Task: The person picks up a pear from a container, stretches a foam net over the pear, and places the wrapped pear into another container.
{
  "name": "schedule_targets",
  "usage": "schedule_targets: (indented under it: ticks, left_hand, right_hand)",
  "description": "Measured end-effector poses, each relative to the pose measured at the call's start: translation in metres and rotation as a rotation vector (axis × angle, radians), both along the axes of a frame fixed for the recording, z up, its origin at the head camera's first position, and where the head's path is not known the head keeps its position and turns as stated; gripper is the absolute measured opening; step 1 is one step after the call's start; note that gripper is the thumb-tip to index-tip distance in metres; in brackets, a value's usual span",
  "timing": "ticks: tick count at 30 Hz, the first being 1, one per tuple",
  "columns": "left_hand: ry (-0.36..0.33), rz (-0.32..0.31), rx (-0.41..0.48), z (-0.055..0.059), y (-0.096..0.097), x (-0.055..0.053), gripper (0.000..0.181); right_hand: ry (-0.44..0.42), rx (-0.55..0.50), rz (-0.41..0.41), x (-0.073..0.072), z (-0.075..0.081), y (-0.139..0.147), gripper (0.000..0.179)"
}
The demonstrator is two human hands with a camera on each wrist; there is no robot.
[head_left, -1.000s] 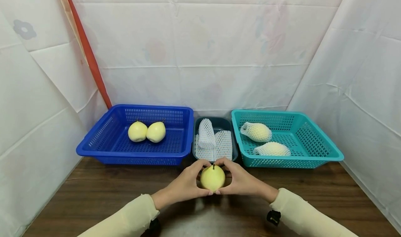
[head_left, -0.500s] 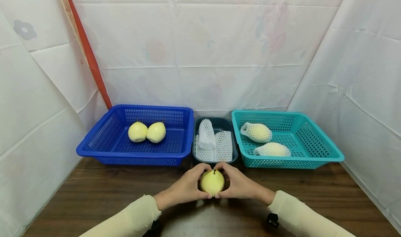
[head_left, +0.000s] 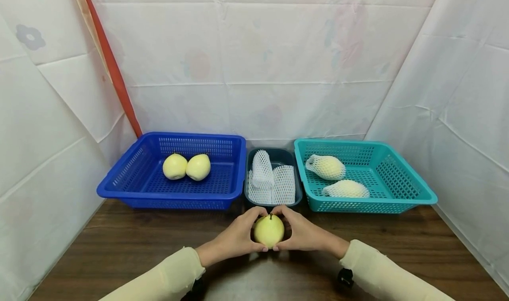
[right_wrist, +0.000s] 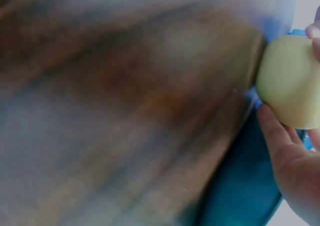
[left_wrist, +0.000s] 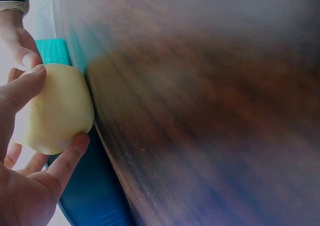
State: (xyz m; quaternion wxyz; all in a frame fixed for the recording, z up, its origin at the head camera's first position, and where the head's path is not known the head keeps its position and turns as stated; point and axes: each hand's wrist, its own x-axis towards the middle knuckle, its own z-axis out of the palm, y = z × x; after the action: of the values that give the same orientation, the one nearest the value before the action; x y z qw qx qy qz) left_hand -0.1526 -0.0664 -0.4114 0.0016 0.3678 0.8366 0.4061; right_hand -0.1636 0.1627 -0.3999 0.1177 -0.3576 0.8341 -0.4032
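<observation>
A pale yellow pear (head_left: 269, 231) is held between both hands, its dark stem pointing up and away in the head view. My left hand (head_left: 237, 234) curves round its left side, thumb at the near side and fingers at the far side. Mirroring it, my right hand (head_left: 303, 231) grips the right side, and the thumb tips almost meet. In the left wrist view the pear (left_wrist: 62, 108) shows between thumb and fingers, close above the table. The right wrist view has the pear (right_wrist: 290, 81) at its right edge, fingers beneath it.
Behind the hands stands a dark tray (head_left: 299, 195) with white foam net sleeves (head_left: 262, 170). On its left, a blue basket (head_left: 171, 196) holds two bare pears (head_left: 198, 167). A teal basket (head_left: 374, 206) on its right holds two net-wrapped pears (head_left: 328, 167). White cloth hangs behind.
Both hands have moved slightly toward the person with the pear between them since a second ago. Over the last half second they have stayed nearly still. Baskets and tray have not moved.
</observation>
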Motion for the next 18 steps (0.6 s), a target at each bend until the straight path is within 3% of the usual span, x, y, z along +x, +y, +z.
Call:
schedule_targets:
  ticks: [3,7,13,18]
  left_hand:
    - [-0.009,-0.003,-0.007,0.001,0.0,-0.001,0.066]
    - [-0.02,-0.011,-0.006,0.001,0.0,-0.001,0.067]
    - [-0.023,-0.001,-0.008,0.0,0.0,-0.001,0.067]
    - [-0.014,0.004,-0.016,0.0,0.001,-0.001,0.066]
  right_hand:
    - [-0.02,0.076,0.034,-0.001,0.013,0.002,0.064]
    - [-0.049,0.177,0.071,-0.006,0.043,0.007,0.051]
    - [0.082,0.244,0.038,-0.025,0.088,0.006,0.032]
    - [0.145,0.251,0.003,-0.044,0.107,0.0,0.026]
